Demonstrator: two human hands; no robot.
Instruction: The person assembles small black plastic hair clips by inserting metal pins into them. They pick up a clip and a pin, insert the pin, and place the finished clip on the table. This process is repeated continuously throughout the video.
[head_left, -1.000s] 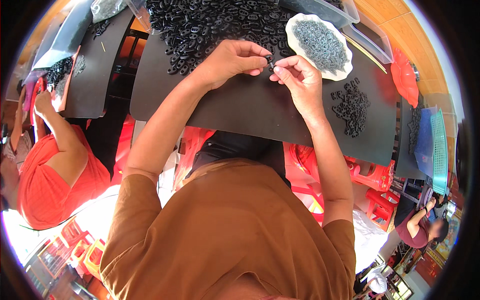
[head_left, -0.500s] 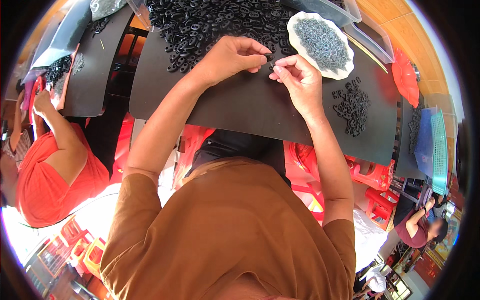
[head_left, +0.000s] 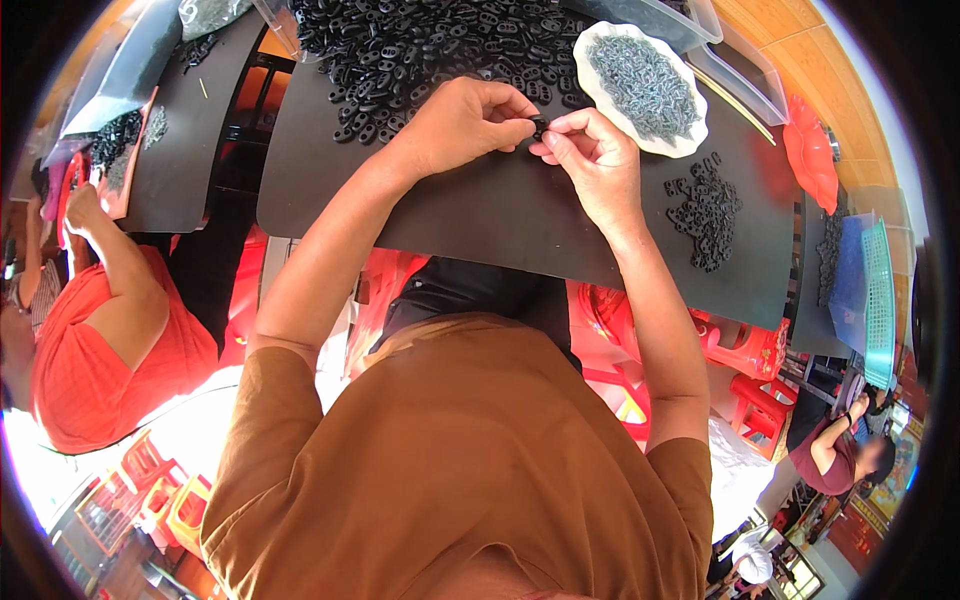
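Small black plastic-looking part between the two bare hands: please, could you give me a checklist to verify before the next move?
1. Left hand pinches the small black plastic-looking part: ok.
2. Right hand has its fingertips at that part: ok.
3. Right fingertips hold a separate piece: cannot tell, too small and partly hidden.
4. White scalloped-edged dish near the right hand is stocked: ok, many small grey translucent pieces lie inside.
5. Small pile of black parts lies apart from the large heap of black oval parts: ok.
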